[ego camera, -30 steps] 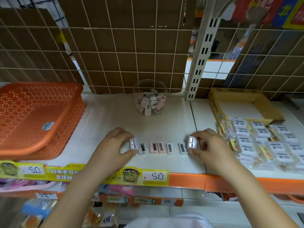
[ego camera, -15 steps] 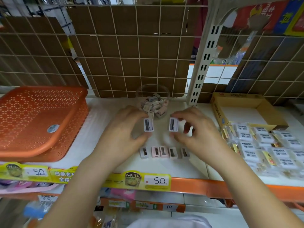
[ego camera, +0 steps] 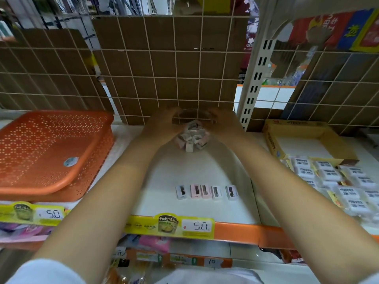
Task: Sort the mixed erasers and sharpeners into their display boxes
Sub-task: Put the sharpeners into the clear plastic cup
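Both hands at the clear jar [ego camera: 191, 138] at the back of the shelf: left hand [ego camera: 164, 125] on its left side, right hand [ego camera: 222, 125] on its right, blurred, so cannot tell if either grips anything. Five sharpeners [ego camera: 207, 192] lie in a row running left-right near the front edge, well apart from both hands and about midway between the forearms. Neither hand looks clearly nearer; each must come back toward the body.

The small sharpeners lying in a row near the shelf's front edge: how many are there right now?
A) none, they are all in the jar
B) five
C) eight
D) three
B: five sharpeners lie side by side in the row, two of them pink, while both hands are up at the clear jar behind.
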`<move>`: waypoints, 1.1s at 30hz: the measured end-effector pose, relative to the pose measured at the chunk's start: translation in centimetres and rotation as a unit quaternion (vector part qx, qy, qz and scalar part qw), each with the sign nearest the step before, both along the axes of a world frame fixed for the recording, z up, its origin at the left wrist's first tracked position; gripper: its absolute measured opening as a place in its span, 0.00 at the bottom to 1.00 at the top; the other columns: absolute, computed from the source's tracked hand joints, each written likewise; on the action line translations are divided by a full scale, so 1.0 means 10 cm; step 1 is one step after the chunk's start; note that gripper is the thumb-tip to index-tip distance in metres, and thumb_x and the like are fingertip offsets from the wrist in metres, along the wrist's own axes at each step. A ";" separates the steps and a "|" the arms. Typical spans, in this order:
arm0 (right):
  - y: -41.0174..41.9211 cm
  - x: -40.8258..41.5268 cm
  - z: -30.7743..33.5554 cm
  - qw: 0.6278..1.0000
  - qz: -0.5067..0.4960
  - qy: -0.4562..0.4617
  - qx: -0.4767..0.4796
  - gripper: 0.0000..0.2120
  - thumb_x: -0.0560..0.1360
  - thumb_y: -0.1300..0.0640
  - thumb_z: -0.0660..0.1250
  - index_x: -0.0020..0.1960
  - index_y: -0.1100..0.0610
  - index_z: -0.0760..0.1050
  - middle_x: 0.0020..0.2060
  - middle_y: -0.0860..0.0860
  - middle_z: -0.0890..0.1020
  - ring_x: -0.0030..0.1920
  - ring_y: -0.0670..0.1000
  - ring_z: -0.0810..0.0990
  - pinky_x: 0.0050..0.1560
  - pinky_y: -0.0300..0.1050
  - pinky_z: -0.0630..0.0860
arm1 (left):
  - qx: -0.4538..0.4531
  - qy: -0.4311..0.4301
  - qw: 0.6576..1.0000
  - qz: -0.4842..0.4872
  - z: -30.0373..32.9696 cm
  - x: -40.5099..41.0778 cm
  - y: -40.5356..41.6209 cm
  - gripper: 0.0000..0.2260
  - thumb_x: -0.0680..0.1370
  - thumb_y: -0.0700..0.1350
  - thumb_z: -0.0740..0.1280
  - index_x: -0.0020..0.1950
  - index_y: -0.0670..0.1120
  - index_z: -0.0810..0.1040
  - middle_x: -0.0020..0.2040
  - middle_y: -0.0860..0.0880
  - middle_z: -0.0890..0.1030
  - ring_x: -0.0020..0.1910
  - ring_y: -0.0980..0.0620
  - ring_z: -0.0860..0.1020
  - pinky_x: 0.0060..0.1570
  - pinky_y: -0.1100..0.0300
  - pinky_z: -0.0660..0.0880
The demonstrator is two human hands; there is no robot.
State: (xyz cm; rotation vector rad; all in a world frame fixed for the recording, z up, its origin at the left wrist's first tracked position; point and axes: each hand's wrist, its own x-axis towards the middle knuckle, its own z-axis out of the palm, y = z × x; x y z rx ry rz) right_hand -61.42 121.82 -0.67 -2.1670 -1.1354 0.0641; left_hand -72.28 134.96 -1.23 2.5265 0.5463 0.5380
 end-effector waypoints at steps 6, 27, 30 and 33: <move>-0.79 -0.37 -0.15 0.991 0.021 0.052 -0.118 0.19 0.73 0.51 0.68 0.62 0.52 0.72 0.52 0.48 0.73 0.47 0.44 0.72 0.43 0.36 0.67 | -0.028 0.041 0.998 -0.023 -0.24 -0.66 -0.34 0.17 0.74 0.45 0.68 0.62 0.46 0.73 0.56 0.51 0.72 0.50 0.55 0.71 0.47 0.66 0.65; -1.14 -0.65 -0.38 0.998 0.023 0.034 -0.040 0.19 0.67 0.61 0.73 0.57 0.54 0.77 0.45 0.46 0.71 0.37 0.36 0.68 0.41 0.24 0.64 | 0.011 -0.014 0.996 -0.082 -0.42 -0.93 -0.67 0.21 0.67 0.57 0.62 0.50 0.43 0.78 0.46 0.49 0.74 0.44 0.56 0.70 0.40 0.66 0.65; -1.07 -0.75 -0.24 0.999 0.041 0.019 0.005 0.19 0.67 0.61 0.74 0.57 0.54 0.77 0.46 0.44 0.71 0.38 0.34 0.70 0.42 0.22 0.64 | 0.035 -0.052 0.994 -0.093 -0.24 -0.92 -0.73 0.20 0.67 0.54 0.62 0.52 0.43 0.78 0.48 0.52 0.72 0.46 0.57 0.70 0.44 0.68 0.65; -1.02 -0.81 -0.16 0.999 0.048 0.005 0.016 0.19 0.67 0.59 0.73 0.58 0.53 0.77 0.48 0.44 0.71 0.38 0.35 0.70 0.43 0.21 0.64 | 0.044 -0.062 0.994 -0.082 -0.15 -0.92 -0.76 0.21 0.67 0.55 0.62 0.53 0.45 0.77 0.50 0.54 0.71 0.48 0.56 0.70 0.46 0.66 0.66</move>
